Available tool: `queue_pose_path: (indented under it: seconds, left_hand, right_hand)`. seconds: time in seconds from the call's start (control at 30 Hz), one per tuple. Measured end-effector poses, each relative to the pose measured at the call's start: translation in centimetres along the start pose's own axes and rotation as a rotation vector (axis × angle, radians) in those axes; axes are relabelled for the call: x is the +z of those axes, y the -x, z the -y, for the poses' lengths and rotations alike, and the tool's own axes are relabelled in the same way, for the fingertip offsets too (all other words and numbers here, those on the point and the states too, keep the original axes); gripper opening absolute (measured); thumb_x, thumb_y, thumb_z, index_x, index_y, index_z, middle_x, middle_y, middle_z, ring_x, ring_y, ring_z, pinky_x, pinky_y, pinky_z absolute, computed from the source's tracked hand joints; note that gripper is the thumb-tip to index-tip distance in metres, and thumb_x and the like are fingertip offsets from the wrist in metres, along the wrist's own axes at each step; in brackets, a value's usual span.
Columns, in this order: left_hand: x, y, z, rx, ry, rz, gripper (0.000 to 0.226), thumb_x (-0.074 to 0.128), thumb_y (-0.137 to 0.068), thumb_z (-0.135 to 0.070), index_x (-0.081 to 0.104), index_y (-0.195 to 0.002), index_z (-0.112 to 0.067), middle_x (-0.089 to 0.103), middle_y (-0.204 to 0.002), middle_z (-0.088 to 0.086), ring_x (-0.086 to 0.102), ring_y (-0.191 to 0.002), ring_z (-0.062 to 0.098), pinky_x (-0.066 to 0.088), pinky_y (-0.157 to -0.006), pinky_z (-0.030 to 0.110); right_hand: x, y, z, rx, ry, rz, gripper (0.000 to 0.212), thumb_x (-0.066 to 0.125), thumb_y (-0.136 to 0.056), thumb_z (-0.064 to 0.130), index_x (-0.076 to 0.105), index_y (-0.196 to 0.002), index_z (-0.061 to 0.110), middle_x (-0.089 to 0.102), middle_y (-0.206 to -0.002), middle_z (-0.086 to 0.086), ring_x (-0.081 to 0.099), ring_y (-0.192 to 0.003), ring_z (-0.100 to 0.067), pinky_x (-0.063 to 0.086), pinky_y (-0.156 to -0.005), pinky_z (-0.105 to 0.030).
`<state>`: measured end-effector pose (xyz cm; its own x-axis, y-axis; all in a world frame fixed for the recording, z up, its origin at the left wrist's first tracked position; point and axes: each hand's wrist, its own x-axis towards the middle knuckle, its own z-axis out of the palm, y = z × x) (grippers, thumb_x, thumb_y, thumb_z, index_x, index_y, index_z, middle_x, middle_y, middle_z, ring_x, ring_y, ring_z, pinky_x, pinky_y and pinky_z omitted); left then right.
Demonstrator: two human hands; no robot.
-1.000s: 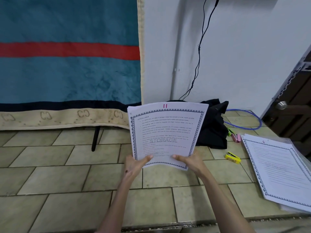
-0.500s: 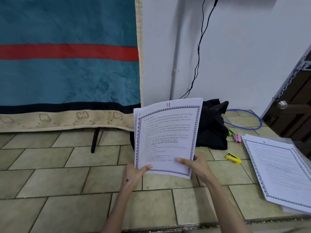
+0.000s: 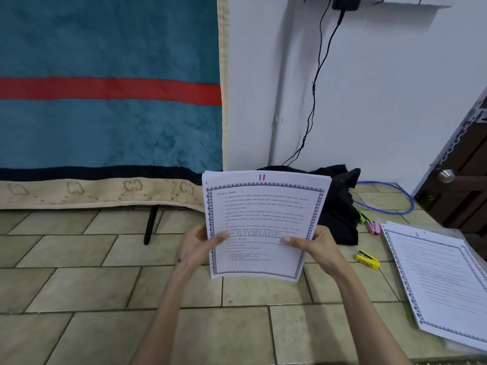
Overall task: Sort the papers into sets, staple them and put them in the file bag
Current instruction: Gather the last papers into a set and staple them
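So both hands are on a thin set of white printed sheets with a grey patterned border [image 3: 263, 222], held upright in the air above the tan tiled floor [image 3: 105, 285]. The left hand [image 3: 196, 246] pinches the set's left edge with its thumb lying across the front, and the right hand [image 3: 313, 247] does the same on the right edge; the other fingers are behind the paper, out of sight. Paper like this is light and floppy (you can see the top edge bowing already), so I'd keep holding at both side edges around mid-height, or it'll sag and the sheets will slide out of line. To the right of the held set and well apart from it, a second stack of bordered sheets [image 3: 445, 285] lies on the floor, with a small yellow stapler [image 3: 367, 260] between the two. Just behind the held set sits a black cloth bundle [image 3: 340, 206]. Below and to the left of the set there's open floor, looks like enough room to lay it down flat.
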<state>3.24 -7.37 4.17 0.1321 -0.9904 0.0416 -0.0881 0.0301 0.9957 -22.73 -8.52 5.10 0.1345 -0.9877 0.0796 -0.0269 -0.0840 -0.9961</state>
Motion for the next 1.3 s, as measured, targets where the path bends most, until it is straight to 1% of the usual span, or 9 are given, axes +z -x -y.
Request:
queue_pose_path:
  seconds: [0.23, 0.43, 0.57, 0.7, 0.83, 0.93, 1.03, 1.1, 1.3]
  left_hand:
    - [-0.6, -2.1, -8.9, 0.37, 0.038, 0.0, 0.008, 0.061, -0.087, -0.028, 0.064, -0.094, -0.028, 0.069, -0.08, -0.03, 0.064, -0.076, -0.009, 0.05, -0.064, 0.009]
    - [-0.2, -2.7, -9.2, 0.321, 0.173, 0.009, 0.015, 0.055, -0.085, -0.032, 0.068, -0.087, -0.025, 0.071, -0.073, -0.016, 0.064, -0.07, -0.001, 0.051, -0.063, 0.016]
    - [0.0, -3.0, -8.9, 0.261, 0.29, 0.046, 0.017, 0.06, -0.081, -0.044, 0.075, -0.082, -0.035, 0.071, -0.102, -0.01, 0.067, -0.09, 0.005, 0.052, -0.08, 0.027]
    - [0.3, -3.0, -8.7, 0.273, 0.339, 0.059, 0.042, 0.072, -0.056, -0.068, 0.075, -0.082, -0.035, 0.074, -0.088, -0.008, 0.068, -0.081, 0.009, 0.055, -0.078, 0.03]
    - [0.5, -3.1, -8.8, 0.244, 0.331, -0.02, 0.02, 0.06, -0.073, -0.047, 0.074, -0.078, -0.034, 0.074, -0.081, -0.008, 0.068, -0.077, 0.011, 0.053, -0.082, 0.04]
    - [0.4, -3.0, -9.0, 0.265, 0.228, -0.004, 0.015, 0.057, -0.081, -0.037, 0.067, -0.091, -0.032, 0.072, -0.09, -0.006, 0.067, -0.08, 0.008, 0.055, -0.073, 0.026]
    - [0.0, -2.9, -8.3, 0.21, 0.136, 0.074, 0.033, 0.07, -0.067, -0.045, 0.068, -0.091, -0.021, 0.074, -0.084, -0.005, 0.071, -0.079, 0.011, 0.058, -0.072, 0.03]
    - [0.0, -2.8, -7.7, 0.157, 0.113, 0.051, 0.024, 0.074, -0.066, -0.036, 0.071, -0.081, -0.017, 0.075, -0.077, -0.004, 0.072, -0.076, 0.016, 0.059, -0.073, 0.036]
    - [0.0, -3.1, -7.1, 0.14, 0.092, 0.037, 0.007, 0.075, -0.074, -0.015, 0.069, -0.077, -0.018, 0.073, -0.068, -0.01, 0.071, -0.067, 0.006, 0.058, -0.061, 0.022]
  right_hand:
    - [0.7, -0.4, 4.7, -0.124, -0.024, 0.014, 0.021, 0.078, -0.06, 0.024, 0.076, -0.081, 0.023, 0.076, -0.093, 0.006, 0.072, -0.088, -0.013, 0.055, -0.069, -0.02]
    - [1.0, -0.7, 6.2, -0.166, 0.022, -0.011, 0.017, 0.072, -0.077, 0.007, 0.07, -0.089, 0.018, 0.075, -0.087, 0.011, 0.071, -0.084, -0.008, 0.054, -0.066, -0.017]
    - [0.9, -0.9, 6.0, -0.164, 0.036, -0.023, 0.017, 0.072, -0.077, 0.01, 0.07, -0.091, 0.018, 0.075, -0.089, 0.01, 0.072, -0.086, -0.01, 0.055, -0.068, -0.018]
    - [1.2, -0.9, 6.1, -0.175, 0.015, -0.019, 0.022, 0.075, -0.071, 0.016, 0.069, -0.092, 0.02, 0.075, -0.091, 0.01, 0.071, -0.088, -0.011, 0.055, -0.071, -0.02]
    - [1.3, -1.1, 6.0, -0.178, 0.021, -0.041, 0.018, 0.073, -0.076, 0.013, 0.069, -0.091, 0.021, 0.075, -0.089, 0.011, 0.071, -0.086, -0.01, 0.055, -0.069, -0.018]
    - [1.4, -1.2, 5.9, -0.181, 0.025, -0.061, 0.017, 0.073, -0.077, 0.011, 0.069, -0.09, 0.022, 0.075, -0.088, 0.012, 0.072, -0.085, -0.009, 0.055, -0.069, -0.018]
    - [1.4, -1.2, 5.7, -0.168, 0.02, -0.051, 0.018, 0.074, -0.076, 0.012, 0.069, -0.089, 0.023, 0.075, -0.086, 0.013, 0.072, -0.084, -0.008, 0.054, -0.068, -0.018]
    - [1.3, -1.3, 5.7, -0.151, 0.021, -0.031, 0.019, 0.075, -0.074, 0.014, 0.069, -0.09, 0.022, 0.075, -0.087, 0.012, 0.072, -0.085, -0.009, 0.055, -0.069, -0.019]
    - [1.3, -1.4, 5.7, -0.126, -0.001, 0.006, 0.026, 0.078, -0.069, 0.003, 0.071, -0.088, 0.019, 0.076, -0.092, 0.002, 0.072, -0.089, -0.017, 0.058, -0.076, -0.029]
